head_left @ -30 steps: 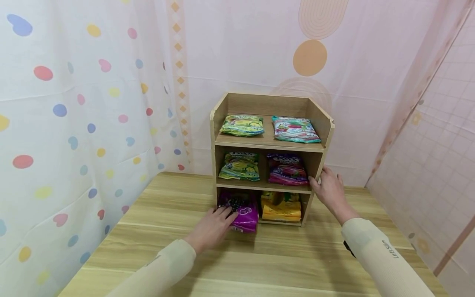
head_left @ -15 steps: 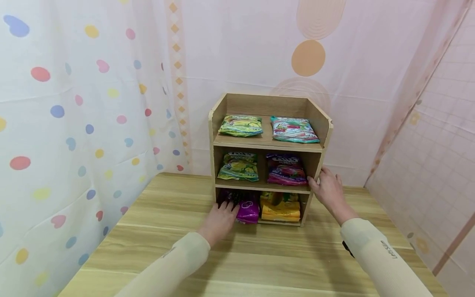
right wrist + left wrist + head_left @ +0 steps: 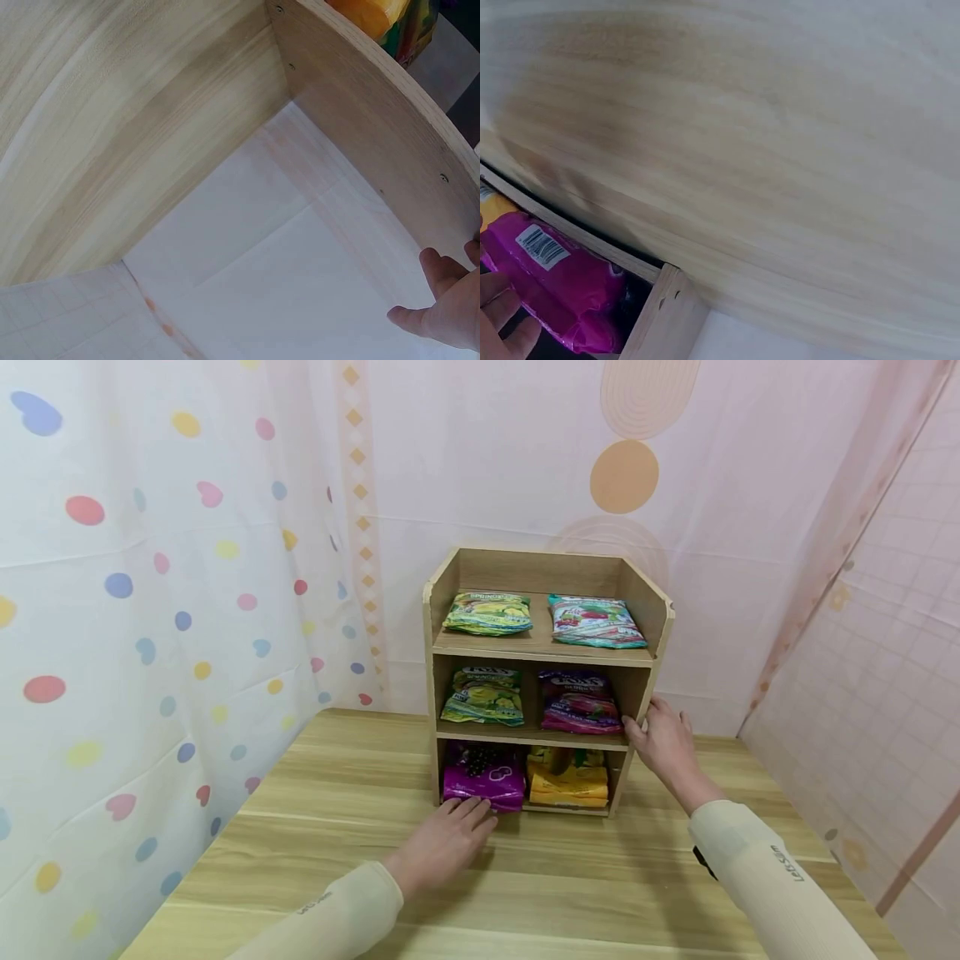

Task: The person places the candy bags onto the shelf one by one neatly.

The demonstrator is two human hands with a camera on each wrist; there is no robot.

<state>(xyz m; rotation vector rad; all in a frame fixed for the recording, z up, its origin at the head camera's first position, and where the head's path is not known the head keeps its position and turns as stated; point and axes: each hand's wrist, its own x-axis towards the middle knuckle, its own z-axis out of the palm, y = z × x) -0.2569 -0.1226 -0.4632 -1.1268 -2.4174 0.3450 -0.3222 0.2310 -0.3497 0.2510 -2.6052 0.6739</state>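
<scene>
A small wooden shelf (image 3: 531,653) with three levels stands on the table. In its bottom left compartment lies a purple candy bag (image 3: 483,781), its barcode end showing in the left wrist view. My left hand (image 3: 442,843) is at the front of this bag, fingers extended and fingertips right at its lower edge. At the right side panel (image 3: 375,112), my right hand (image 3: 667,747) holds the shelf, thumb at the front edge and fingers along the outside. Beside the purple bag sits a yellow candy bag (image 3: 567,783).
Above, the middle level holds a green-yellow candy bag (image 3: 483,697) and a dark berry candy bag (image 3: 579,702). On top lie another green-yellow bag (image 3: 489,613) and a teal-white bag (image 3: 597,622). Patterned curtains (image 3: 225,568) surround the wooden table (image 3: 315,827).
The purple bag has moved back into the bottom compartment and lies straighter. My left hand pushed in over it, then drew back to its front edge. The right hand has stayed at the side panel.
</scene>
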